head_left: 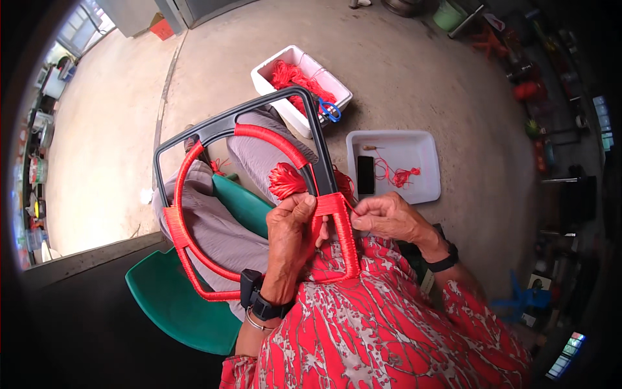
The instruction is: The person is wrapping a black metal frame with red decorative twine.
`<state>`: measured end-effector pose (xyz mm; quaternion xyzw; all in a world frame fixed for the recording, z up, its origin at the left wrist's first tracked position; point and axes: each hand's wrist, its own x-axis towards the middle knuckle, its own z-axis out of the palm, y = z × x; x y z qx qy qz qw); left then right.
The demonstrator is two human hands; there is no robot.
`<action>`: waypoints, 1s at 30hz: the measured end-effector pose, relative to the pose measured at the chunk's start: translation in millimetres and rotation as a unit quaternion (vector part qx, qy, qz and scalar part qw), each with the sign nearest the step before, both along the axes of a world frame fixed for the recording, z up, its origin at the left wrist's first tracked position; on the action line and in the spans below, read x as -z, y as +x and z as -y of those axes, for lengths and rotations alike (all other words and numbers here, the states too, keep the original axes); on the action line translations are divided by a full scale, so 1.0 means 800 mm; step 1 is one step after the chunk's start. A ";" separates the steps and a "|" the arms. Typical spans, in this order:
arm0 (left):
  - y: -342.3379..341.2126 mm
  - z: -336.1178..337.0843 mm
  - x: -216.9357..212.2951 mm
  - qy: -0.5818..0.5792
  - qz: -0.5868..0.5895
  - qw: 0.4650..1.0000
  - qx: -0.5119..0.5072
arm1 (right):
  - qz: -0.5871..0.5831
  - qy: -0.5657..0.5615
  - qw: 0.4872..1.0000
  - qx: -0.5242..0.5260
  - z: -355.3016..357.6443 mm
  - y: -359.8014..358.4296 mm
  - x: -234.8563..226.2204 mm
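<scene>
A black frame (240, 106) with a round inner ring rests across my lap. Glossy red cord is wound tightly over its near side and much of the ring. My left hand (289, 223) grips the frame at its right inner edge, thumb on top, where a red-wrapped band (330, 205) joins ring and side. Just outside that side, my right hand (392, 217) pinches a strand of red cord (350, 206) between thumb and fingertips. A looped bundle of red cord (286, 180) sits inside the ring, above my left hand.
Beyond my knees stands a white foam box (260, 78) holding tangled red cord, with blue-handled scissors (330, 110) at its edge. A white tray (424, 162) at right holds a black phone (365, 175), an awl-like tool and red cord. A green chair (188, 308) is beneath me. Cluttered shelves line the far right.
</scene>
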<state>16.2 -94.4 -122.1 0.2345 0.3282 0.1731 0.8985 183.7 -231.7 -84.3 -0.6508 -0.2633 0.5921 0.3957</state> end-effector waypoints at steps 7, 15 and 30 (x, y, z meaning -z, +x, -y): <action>-0.002 -0.002 -0.004 0.001 -0.005 1.000 0.006 | 0.221 0.087 0.951 0.198 -0.011 0.046 -0.009; -0.001 0.002 0.010 -0.016 0.009 1.000 -0.015 | 0.524 0.428 0.719 -0.158 -0.151 -0.020 0.002; 0.001 0.000 0.000 -0.062 0.023 0.998 0.002 | 0.123 0.348 0.928 -0.040 -0.158 -0.034 -0.009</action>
